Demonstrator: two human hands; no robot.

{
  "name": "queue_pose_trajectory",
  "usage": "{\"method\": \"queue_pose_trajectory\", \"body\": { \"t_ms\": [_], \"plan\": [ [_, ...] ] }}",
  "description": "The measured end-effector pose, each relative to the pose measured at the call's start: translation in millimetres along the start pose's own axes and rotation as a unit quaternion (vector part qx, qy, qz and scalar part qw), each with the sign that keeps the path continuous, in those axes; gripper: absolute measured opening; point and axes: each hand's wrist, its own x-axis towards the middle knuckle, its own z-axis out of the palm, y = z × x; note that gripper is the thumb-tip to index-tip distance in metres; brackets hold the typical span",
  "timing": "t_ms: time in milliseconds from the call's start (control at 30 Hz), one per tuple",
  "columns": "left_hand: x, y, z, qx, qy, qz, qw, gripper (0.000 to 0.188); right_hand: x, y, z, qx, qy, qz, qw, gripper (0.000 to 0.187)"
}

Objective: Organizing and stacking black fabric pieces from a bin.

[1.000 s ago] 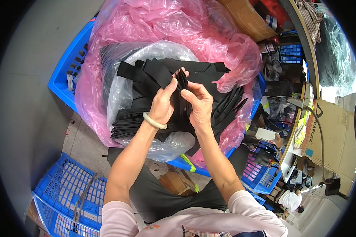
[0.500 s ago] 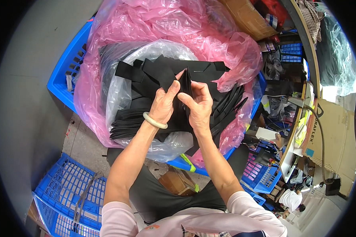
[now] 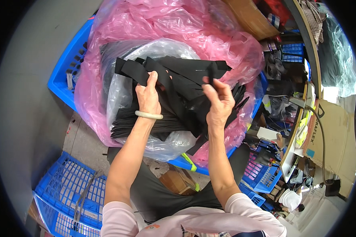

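Note:
Black flat strips of fabric-like material lie heaped in a clear plastic bag (image 3: 118,93), inside a pink plastic bag (image 3: 162,19) in a blue crate (image 3: 63,85). My left hand (image 3: 148,98), with a pale bangle (image 3: 148,115) at the wrist, is closed on a black strip (image 3: 166,85) that hangs over the heap. To its right, my right hand (image 3: 220,104) pinches another black strip (image 3: 211,71), partly blurred. Below my left hand lies a neat stack of black strips (image 3: 146,124), edges facing me.
Another blue crate (image 3: 73,181) stands at the lower left beside a grey wall (image 3: 27,98). Cardboard boxes (image 3: 251,17) are at the upper right. On the right is a cluttered bench, and a person in white (image 3: 290,200) is farther off at the lower right.
My hands were together over the middle of the heap, on folded black strips. They have parted: the left has moved left, the right has moved right, each with a strip.

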Motion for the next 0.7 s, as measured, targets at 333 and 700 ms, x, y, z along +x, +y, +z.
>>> {"method": "queue_pose_trajectory", "body": {
  "t_ms": [333, 700],
  "plan": [
    [-12, -41, -2, 0.410, -0.080, 0.185, 0.889, 0.031, 50, -70, 36, -0.055, 0.010, -0.176, 0.983, 0.016],
    [10, -53, -17, 0.517, 0.091, 0.059, 0.849, 0.040, -7, -250, -119, -0.009, 0.130, -0.290, 0.948, 0.041]
  ]
}}
